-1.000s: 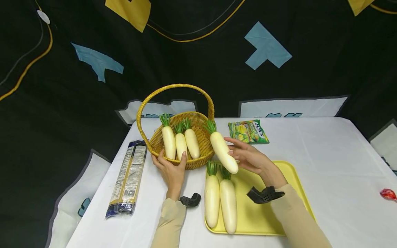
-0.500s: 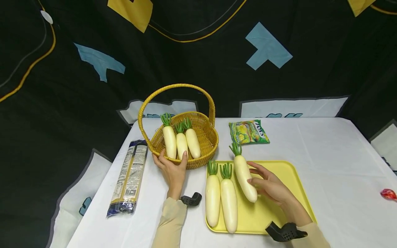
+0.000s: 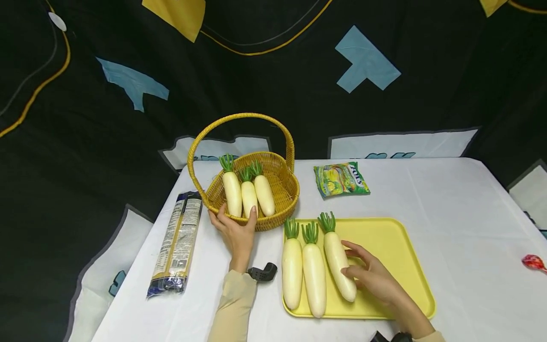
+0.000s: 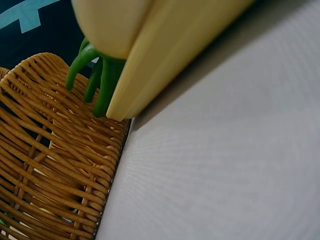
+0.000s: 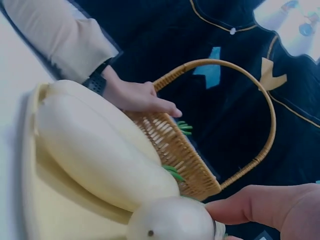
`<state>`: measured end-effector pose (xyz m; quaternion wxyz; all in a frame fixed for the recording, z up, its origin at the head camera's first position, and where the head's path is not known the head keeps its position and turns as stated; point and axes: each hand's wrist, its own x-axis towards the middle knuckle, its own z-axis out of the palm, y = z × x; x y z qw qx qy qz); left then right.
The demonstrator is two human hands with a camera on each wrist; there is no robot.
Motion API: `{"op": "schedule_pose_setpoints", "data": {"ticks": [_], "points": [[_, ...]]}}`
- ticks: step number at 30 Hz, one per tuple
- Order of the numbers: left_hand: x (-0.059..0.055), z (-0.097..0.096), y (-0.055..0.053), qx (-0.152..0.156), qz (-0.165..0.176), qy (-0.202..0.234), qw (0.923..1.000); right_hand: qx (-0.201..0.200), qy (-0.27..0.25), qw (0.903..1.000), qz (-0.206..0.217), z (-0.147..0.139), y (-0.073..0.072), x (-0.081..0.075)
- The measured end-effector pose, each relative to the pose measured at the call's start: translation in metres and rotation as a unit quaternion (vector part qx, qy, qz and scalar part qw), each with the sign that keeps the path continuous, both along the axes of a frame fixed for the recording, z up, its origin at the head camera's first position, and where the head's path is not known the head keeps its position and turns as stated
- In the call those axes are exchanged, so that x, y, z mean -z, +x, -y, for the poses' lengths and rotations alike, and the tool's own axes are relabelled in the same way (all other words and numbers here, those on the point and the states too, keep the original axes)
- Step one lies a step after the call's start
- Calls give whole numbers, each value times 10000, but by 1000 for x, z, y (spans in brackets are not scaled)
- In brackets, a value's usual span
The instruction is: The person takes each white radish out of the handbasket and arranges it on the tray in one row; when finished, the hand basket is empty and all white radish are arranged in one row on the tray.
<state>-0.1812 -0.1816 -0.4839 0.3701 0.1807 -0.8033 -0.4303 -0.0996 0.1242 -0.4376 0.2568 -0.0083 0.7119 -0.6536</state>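
A yellow wicker basket (image 3: 284,192) with a tall handle stands at the back left of the table in the head view. Three white radishes (image 3: 232,194) with green tops lie inside it. My left hand (image 3: 237,237) grips the basket's near rim, thumb over the edge. On the yellow tray (image 3: 386,228) are two more white radishes (image 3: 314,280), side by side at its left. Just right of them, my right hand (image 3: 372,273) holds another white radish (image 3: 337,261) by its lower half, thumb and fingers on its right side. The right wrist view shows the thumb (image 5: 240,206) against its rounded end.
A long plastic packet (image 3: 177,244) with printed labels lies left of the basket. Behind the tray is a green candy bag (image 3: 341,179). A small red-wrapped sweet (image 3: 533,262) lies at the far right. Black patterned cloth hangs behind the white table.
My right hand has carried its white radish from beside the basket down and right onto the tray, next to the other two. My left hand has stayed on the basket rim.
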Motion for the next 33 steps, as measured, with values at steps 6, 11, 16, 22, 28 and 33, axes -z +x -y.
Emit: {"op": "schedule_pose_setpoints", "data": {"ticks": [6,11,16,22,28,33], "points": [[0,-1,0,-32,48,32,10000,5,-2,10000,-13,5,5,1],[-1,-1,0,-18,-25,-6,10000,69,20,9999,-116,8,6,1],[-1,-1,1,-3,-26,-16,10000,146,489,9982,-304,12,7,0],[0,-1,2,-32,49,56,10000,249,1095,9914,-672,17,9,1],[0,0,1,-41,51,50,10000,248,1298,9886,-728,18,10,0],[-1,-2,0,-63,20,18,10000,224,1407,9861,-851,19,8,-2]]}}
